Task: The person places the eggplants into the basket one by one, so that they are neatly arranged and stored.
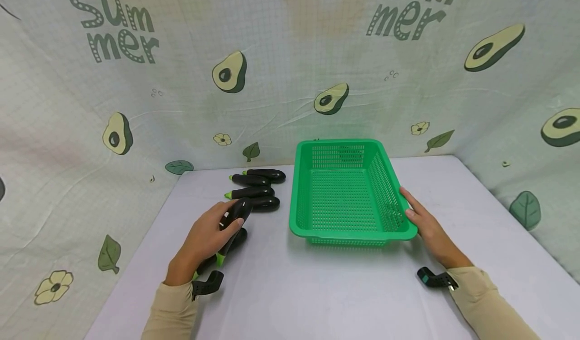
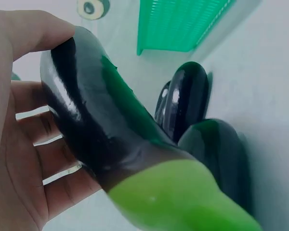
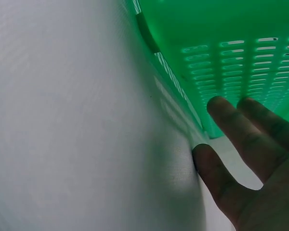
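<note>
My left hand [image 1: 209, 233] grips a dark, glossy eggplant [image 2: 96, 110] with a bright green stem end, thumb on one side and fingers on the other. In the head view it slants with the stem toward me, over another eggplant [image 1: 239, 238] partly hidden below. Several more eggplants [image 1: 252, 192] lie just beyond that hand. A green plastic basket [image 1: 335, 235] with slotted walls stands right of them, its inside bare. My right hand [image 1: 428, 226] is at the basket's right side, extended fingers touching the outer wall in the right wrist view, thumb at the rim.
A white cloth covers the table [image 1: 317, 299]. Behind it hangs a pale curtain [image 1: 281, 53] printed with avocados, leaves and lettering. Each wrist wears a black band, the left one [image 1: 208, 284] close above the near eggplant's stem. The basket's back rim stands near the curtain.
</note>
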`<state>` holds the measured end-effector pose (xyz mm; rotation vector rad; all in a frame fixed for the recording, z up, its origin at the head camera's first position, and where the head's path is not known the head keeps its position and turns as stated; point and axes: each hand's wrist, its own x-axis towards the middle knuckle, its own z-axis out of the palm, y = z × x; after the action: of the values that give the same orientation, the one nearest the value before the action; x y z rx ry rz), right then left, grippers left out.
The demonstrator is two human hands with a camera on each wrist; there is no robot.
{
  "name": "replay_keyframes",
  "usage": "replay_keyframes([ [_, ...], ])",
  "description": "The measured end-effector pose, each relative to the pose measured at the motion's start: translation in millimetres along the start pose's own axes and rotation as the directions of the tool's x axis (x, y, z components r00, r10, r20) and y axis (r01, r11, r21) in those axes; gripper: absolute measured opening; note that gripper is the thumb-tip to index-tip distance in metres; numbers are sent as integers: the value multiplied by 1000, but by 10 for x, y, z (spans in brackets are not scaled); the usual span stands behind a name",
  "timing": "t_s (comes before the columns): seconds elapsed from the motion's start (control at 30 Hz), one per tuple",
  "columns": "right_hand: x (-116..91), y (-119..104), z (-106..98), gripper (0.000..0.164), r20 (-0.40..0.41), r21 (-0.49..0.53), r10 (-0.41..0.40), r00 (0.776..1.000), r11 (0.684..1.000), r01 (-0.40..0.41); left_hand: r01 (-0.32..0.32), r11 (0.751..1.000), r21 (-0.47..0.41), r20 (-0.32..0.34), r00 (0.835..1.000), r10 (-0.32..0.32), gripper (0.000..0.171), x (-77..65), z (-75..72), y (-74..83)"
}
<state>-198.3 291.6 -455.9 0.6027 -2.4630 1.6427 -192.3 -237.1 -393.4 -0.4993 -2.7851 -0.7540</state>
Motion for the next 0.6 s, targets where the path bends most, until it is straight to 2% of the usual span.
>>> replay_keyframes([
  [0.13,-9,6,5,54,24,27,2,1000,1000,-3,-14,1000,-22,1,1000,14,57,43,-2,25],
  [0.33,-13,11,14,56,45,79,2,999,997,-6,-1,995,-104,-7,1000,0,57,104,15,50],
  [0.6,-9,-3,7,58,38,68,13,999,998,-15,-40,988,-147,-24,999,37,53,209,5,127],
])
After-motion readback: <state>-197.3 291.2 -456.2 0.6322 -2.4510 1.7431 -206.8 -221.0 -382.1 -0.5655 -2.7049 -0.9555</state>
